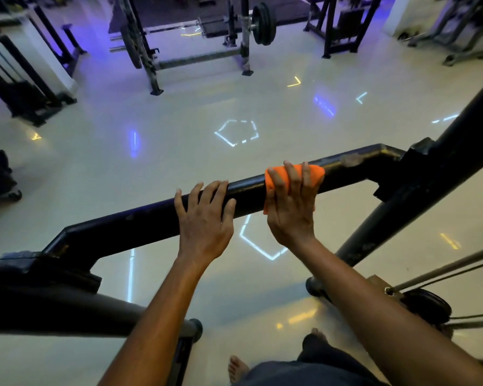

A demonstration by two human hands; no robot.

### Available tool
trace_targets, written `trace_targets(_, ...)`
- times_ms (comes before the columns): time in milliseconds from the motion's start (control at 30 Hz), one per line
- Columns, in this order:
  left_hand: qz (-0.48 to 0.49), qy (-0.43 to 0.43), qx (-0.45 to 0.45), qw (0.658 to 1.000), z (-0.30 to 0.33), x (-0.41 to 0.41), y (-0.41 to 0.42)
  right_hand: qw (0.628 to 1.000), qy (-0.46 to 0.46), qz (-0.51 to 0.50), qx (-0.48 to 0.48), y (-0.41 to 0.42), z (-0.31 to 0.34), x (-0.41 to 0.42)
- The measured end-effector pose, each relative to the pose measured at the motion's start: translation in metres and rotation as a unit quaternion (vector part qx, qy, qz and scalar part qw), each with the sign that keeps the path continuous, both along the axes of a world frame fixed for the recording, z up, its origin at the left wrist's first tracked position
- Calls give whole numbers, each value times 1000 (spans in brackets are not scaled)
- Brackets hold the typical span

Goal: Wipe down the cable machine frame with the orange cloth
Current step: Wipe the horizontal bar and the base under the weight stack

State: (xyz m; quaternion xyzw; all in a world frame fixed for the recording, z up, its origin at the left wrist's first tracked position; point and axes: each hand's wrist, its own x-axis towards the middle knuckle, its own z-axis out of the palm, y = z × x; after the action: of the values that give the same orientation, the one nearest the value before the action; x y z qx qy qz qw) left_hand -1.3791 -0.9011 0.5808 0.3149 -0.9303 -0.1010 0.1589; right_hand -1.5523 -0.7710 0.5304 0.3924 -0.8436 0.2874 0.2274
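A black crossbar of the cable machine frame (140, 221) runs from lower left to upper right across the view. The orange cloth (314, 171) is folded over the bar right of centre. My right hand (290, 204) lies flat on the cloth, fingers spread, pressing it against the bar. Just to the left of it, my left hand (204, 218) rests on the bare bar with fingers curled over its top. Worn patches in the paint show on the bar beyond the cloth.
A thick black upright (418, 201) rises at the right, joined to the crossbar. Cables and a pulley (427, 302) sit at lower right. Another frame tube (67, 310) crosses at lower left. A squat rack with plates (246, 34) stands on the glossy floor ahead. Bare feet show below.
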Motion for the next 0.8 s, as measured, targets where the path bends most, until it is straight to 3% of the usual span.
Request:
trace_targets(100,12,16,16,1000,1,-21,9,999,-16,44,-5,-18,-3,22)
trace_targets(233,33,16,17,999,1,-34,14,987,90,127,34,15,1,-30)
trace_targets(367,48,3,16,999,1,-42,18,995,52,79,12,51,5,-84)
trace_targets(500,55,13,28,998,1,-60,29,998,-46,39,-28,17,8,-37)
trace_targets(567,52,15,31,998,1,-67,32,996,-31,85,-17,11,4,-25)
trace_targets(667,45,14,32,998,1,-71,35,988,65,139,18,35,-1,-68)
trace_targets(733,46,18,29,998,1,-72,37,989,84,120,16,57,-3,-103)
trace_targets(800,45,19,29,998,2,-73,39,996,43,76,-4,69,-4,-121)
